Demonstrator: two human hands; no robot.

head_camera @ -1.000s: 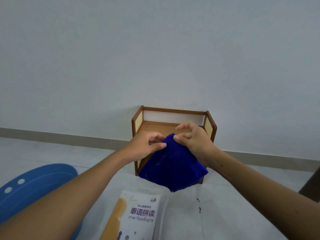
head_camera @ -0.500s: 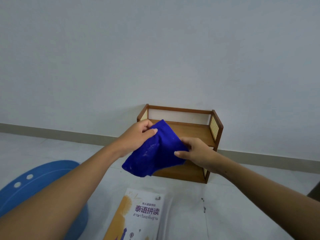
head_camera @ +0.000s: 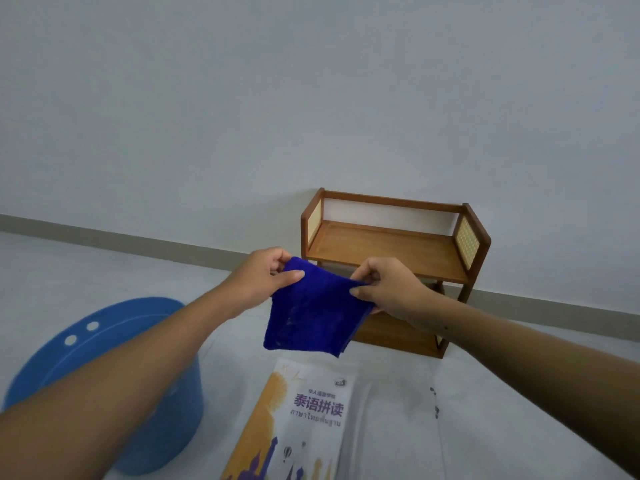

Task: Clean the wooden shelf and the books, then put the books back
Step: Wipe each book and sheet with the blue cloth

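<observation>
While both hands [head_camera: 263,278] pinch cloth [head_camera: 311,313], shelf [head_camera: 388,251] behind

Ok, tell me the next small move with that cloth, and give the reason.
Probably lower the blue cloth onto the wooden shelf's top board and begin wiping. The left hand and right hand each pinch an upper corner, so the cloth hangs folded and flat in front of the shelf. The top board is bare, and the book lies on the floor.

soft even light, wide-angle edge distortion
</observation>
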